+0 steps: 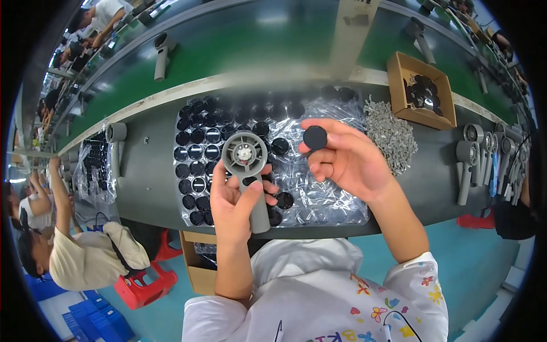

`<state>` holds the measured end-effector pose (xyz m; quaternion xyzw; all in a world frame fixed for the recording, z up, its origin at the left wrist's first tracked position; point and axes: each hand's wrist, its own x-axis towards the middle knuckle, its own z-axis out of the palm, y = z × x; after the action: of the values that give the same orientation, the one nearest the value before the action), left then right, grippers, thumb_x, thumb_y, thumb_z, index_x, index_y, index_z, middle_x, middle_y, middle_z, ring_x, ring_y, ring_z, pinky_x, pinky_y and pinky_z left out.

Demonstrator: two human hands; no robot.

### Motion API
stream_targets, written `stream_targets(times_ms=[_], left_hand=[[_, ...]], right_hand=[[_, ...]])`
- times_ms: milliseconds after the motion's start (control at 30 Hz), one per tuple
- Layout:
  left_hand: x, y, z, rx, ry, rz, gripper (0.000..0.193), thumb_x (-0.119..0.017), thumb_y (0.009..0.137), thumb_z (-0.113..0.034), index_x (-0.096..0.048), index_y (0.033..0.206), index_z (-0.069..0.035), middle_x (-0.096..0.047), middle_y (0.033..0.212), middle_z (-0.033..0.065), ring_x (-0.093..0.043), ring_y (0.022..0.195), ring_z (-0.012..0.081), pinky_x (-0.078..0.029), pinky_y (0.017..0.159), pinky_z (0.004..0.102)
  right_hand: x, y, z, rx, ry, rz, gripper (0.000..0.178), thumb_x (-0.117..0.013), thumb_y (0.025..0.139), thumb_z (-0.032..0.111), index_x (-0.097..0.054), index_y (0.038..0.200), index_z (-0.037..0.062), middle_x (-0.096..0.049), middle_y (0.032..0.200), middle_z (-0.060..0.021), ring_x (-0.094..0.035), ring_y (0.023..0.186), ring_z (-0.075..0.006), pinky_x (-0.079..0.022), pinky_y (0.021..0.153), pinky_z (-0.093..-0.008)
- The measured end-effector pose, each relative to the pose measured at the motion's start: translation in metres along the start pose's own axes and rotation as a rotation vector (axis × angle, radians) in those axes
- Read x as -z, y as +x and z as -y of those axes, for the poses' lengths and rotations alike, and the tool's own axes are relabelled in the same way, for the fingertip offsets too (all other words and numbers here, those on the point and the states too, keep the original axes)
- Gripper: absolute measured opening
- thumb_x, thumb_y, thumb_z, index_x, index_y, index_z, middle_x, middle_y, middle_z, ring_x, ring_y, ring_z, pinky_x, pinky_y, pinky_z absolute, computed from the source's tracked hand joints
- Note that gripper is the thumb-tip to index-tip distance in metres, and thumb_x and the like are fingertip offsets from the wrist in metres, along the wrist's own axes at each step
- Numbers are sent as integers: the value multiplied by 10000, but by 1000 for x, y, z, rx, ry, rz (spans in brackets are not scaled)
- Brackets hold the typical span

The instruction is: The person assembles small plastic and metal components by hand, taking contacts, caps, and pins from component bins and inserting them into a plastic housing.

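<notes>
My left hand (235, 200) is wrapped round the handle of a grey handheld fan housing (259, 212), its round head facing up. Inside that head a spoked ring surrounds a pale hub with a bit of red beside it. Between the thumb and fingers of my right hand (347, 159) is a black round cap (314, 138), held apart from the housing, to its right. Beneath both hands, a clear plastic tray (325, 199) carries rows of similar black caps (197, 136), mostly on its left half and far edge.
Right of the tray lies a heap of small grey parts (390, 137). Behind it stands a cardboard box (397, 85) with black pieces. Several grey fan housings (468, 157) sit at the right. A green conveyor (228, 57) runs along the far side; a co-worker (85, 256) sits at the left.
</notes>
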<state>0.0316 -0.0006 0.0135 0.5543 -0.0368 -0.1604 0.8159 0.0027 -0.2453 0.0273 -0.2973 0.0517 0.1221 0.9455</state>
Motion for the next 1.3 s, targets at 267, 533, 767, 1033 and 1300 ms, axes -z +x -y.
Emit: stream_targets(times_ms=[267, 533, 767, 1033, 1300], left_hand=[[-31, -6, -4, 52, -68, -11, 641, -638, 934, 41, -234, 1428, -12, -614, 1244, 281, -759, 828, 335, -649, 604, 350], [-52, -5, 2, 73, -7, 17, 682, -609, 937, 64, -208, 1486, 5, -498, 1398, 242, -731, 1007, 328, -666, 646, 320], [-58, -7, 2, 96, -20, 129, 749, -586, 954, 62, -145, 1554, -16, -483, 1428, 246, -729, 1024, 324, -670, 670, 329], [-56, -6, 0, 104, -27, 122, 742, -589, 956, 56, -154, 1553, -11, -488, 1420, 249, -734, 1006, 327, -669, 662, 330], [-58, -6, -1, 114, -2, 100, 736, -586, 958, 59, -155, 1550, -6, -498, 1411, 241, -741, 978, 328, -670, 661, 335]], right_hand=[[-3, 0, -14, 356, -583, -154, 390, -632, 960, -15, -600, 1348, -37, -680, 1234, -169, -713, 930, -197, -588, 809, -315], [-13, -2, -16, 518, -805, -206, 291, -622, 1004, 33, -678, 1284, -27, -731, 1174, -141, -702, 1033, -177, -565, 884, -301], [-7, -1, -14, 756, -1178, -114, 306, -643, 975, 12, -694, 1276, -15, -747, 1179, -150, -696, 1108, -227, -536, 956, -323], [-11, 0, -14, 771, -1235, -121, 282, -673, 924, -16, -740, 1198, -4, -748, 1175, -168, -729, 1068, -259, -557, 924, -324], [-7, 1, -17, 724, -1184, -109, 295, -678, 926, -15, -739, 1214, 7, -744, 1190, -173, -732, 1056, -234, -564, 894, -301]])
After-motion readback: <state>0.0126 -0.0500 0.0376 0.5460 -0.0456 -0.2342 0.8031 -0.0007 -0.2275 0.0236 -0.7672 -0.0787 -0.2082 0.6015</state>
